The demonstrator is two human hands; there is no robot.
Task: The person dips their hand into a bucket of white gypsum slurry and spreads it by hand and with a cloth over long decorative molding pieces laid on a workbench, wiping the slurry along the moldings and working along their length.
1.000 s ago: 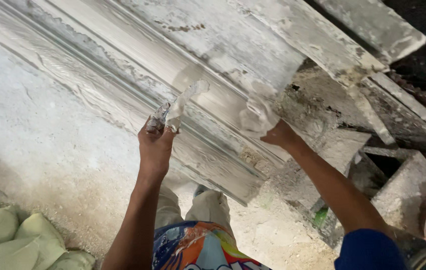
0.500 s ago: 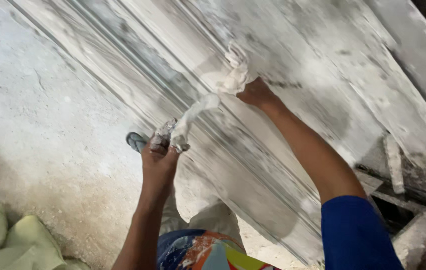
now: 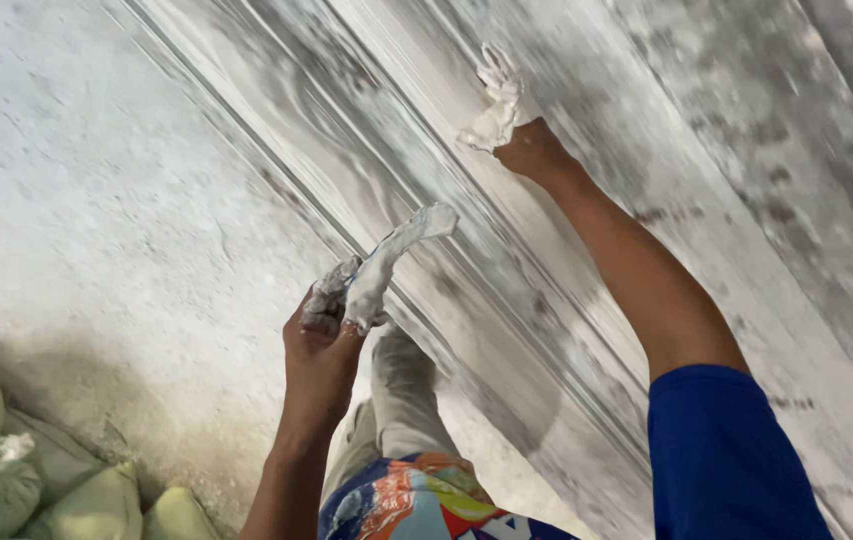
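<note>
Left hand (image 3: 322,345) clenched on a plaster-caked trowel (image 3: 387,262), blade pointing up at the moulding (image 3: 507,260) | right hand (image 3: 527,150) higher up, fingers closed on a wet plaster wad (image 3: 495,105), pressing it against the moulding | green sacks (image 3: 7,450) down-left of the left hand

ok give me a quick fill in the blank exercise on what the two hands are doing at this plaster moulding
1. The left hand grips a plaster-coated ____ whose blade points up toward the moulding.
2. The right hand presses a lump of wet ____ against the moulding.
3. The sleeve on the right arm is ____ in colour.
4. Pale green ____ lie on the floor at the lower left.

Missing words: trowel; plaster; blue; sacks
</note>
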